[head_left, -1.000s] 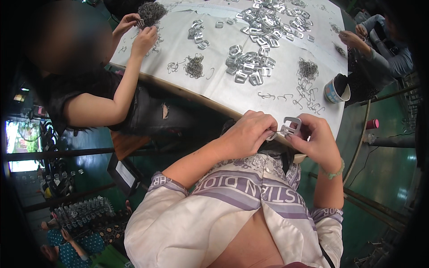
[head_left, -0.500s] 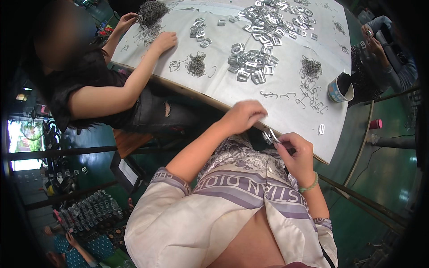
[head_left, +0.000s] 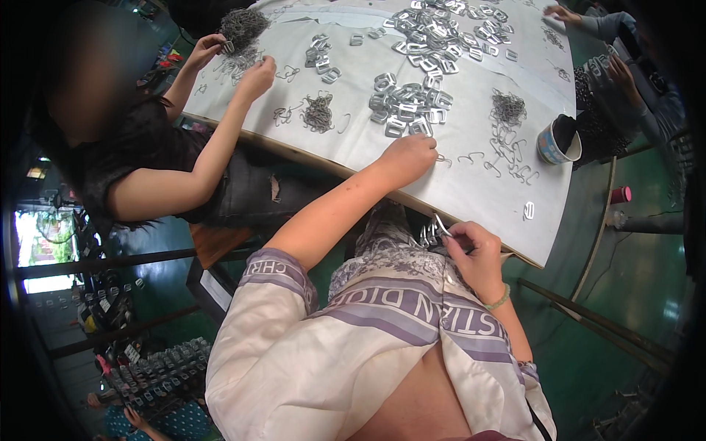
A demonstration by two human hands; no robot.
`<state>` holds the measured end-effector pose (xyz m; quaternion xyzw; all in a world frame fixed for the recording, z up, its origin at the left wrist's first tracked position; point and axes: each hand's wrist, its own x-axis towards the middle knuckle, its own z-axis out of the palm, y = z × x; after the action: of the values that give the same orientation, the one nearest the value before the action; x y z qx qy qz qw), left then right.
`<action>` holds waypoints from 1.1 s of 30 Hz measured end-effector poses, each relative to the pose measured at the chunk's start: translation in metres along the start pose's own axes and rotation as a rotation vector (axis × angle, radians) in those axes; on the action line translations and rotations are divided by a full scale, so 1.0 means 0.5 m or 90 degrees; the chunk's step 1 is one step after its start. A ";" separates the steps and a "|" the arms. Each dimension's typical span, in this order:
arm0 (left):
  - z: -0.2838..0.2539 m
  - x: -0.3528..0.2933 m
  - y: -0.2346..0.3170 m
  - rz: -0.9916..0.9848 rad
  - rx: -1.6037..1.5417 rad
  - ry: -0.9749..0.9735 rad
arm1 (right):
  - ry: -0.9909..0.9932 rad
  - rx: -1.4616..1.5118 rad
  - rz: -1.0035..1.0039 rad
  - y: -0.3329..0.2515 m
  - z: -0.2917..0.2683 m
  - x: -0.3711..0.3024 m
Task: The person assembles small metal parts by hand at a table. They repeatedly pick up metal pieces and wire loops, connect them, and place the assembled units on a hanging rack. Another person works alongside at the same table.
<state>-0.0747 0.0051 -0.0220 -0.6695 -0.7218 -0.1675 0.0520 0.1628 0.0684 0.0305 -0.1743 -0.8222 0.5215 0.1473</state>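
Observation:
My left hand point(head_left: 407, 160) reaches over the table's near edge, its fingers bent and pinched together just below the nearer heap of metal buckles point(head_left: 409, 105). What it pinches, if anything, is hidden. A bent wire hook point(head_left: 443, 159) lies right beside its fingertips. My right hand point(head_left: 476, 253) is closed on a silver metal buckle point(head_left: 441, 225) at the table edge, between thumb and fingers. More shiny metal pieces point(head_left: 426, 237) hang beside that buckle, under the table edge.
Loose wire hooks point(head_left: 507, 143) lie right of my left hand, below a tangled pile point(head_left: 507, 109). A paper cup point(head_left: 559, 143) with something dark inside stands near the right edge. A larger buckle heap point(head_left: 434, 33) lies farther back. A co-worker's hands point(head_left: 254, 79) work at left.
My left hand has moved forward from the table edge toward the buckles and hooks, and its fingers have closed. My right hand still holds the buckle, slightly farther left.

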 end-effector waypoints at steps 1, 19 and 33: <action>-0.002 -0.006 -0.005 0.001 -0.014 -0.004 | -0.004 0.006 0.004 0.001 0.003 0.000; -0.042 -0.016 -0.020 -0.107 -0.255 -0.094 | -0.011 0.000 -0.002 0.016 0.018 0.008; -0.140 -0.099 0.130 -0.118 -0.603 0.013 | 0.020 0.036 0.033 0.020 0.027 0.013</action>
<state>-0.0162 -0.0605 0.0400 -0.5505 -0.6225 -0.4882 -0.2666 0.1526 0.0643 0.0162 -0.1994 -0.7999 0.5453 0.1518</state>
